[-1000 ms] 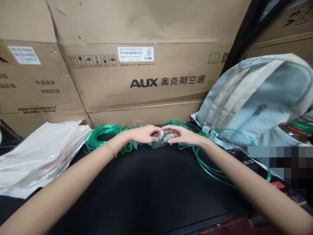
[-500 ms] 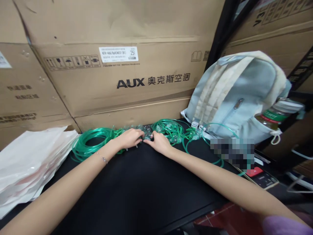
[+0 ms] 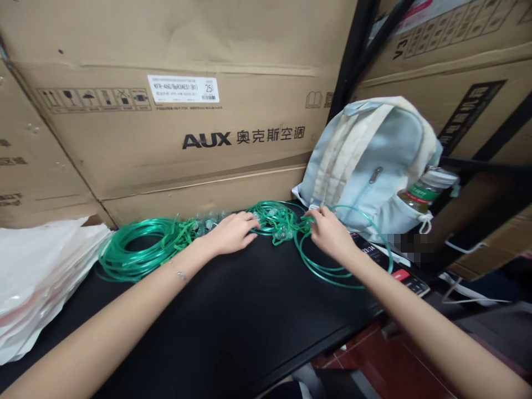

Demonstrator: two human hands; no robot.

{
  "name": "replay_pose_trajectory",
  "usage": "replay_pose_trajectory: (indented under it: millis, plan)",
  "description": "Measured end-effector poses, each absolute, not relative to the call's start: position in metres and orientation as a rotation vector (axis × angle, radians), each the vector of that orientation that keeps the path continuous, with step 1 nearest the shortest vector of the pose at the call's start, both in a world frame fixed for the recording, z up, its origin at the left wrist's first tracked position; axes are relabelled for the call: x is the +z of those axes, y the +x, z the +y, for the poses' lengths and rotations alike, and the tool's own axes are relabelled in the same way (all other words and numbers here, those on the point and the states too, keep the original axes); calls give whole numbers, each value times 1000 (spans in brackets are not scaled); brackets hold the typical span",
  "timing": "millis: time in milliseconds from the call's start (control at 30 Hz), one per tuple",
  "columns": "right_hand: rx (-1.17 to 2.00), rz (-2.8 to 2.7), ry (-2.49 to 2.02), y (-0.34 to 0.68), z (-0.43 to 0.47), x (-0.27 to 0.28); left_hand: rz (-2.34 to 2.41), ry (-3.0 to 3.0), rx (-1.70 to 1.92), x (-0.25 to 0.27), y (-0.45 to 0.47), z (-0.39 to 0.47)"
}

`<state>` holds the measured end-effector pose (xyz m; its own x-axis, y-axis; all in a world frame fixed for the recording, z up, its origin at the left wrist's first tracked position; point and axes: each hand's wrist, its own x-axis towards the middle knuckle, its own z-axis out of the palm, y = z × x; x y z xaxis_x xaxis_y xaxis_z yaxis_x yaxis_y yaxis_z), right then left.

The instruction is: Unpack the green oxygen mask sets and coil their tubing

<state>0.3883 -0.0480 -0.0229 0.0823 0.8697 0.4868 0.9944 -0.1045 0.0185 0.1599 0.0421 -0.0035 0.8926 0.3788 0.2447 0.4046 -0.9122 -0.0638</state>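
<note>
Across the back of the black table lie a coil of clear green tubing (image 3: 120, 246), green straps (image 3: 185, 235) and a row of small clear plastic fittings (image 3: 210, 221). My left hand (image 3: 233, 233) is among the fittings, thumb and fingers apart, at the left edge of a second tangled bundle of green tubing (image 3: 272, 213). Farther right, my right hand (image 3: 330, 235) has its fingers closed on a loose loop of green tubing (image 3: 318, 271) near its strap end. What lies under the fingertips is partly hidden.
A stack of white plastic bags (image 3: 45, 282) is at the left. Large cardboard boxes (image 3: 187, 183) stand along the back. At the right are a light blue backpack (image 3: 361, 166) with a jar (image 3: 430, 191) in its side pocket, and a phone (image 3: 366, 249).
My right hand has moved right, away from the fittings, to the loose tubing loop. My left hand has shifted slightly right to the second bundle. The view has turned right.
</note>
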Motion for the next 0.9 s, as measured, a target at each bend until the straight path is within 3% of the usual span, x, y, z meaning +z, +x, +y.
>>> replay_pose_trajectory:
  millis: [233,467,700,900]
  plan:
    - [-705,-2313,-1964,434,-39,-34,-600,-2988,-397,-19,239,4]
    - [-957,-2227,-1624,419,-78,-27,-953,-2917,-623,-27,248,-28]
    - [-933,-2466,-1122,390,-112,-14,-762,-3272,-616,-27,208,-56]
    - [-808,-2742,-815,354,-108,-4,-680,-3067,-396,-33,137,-73]
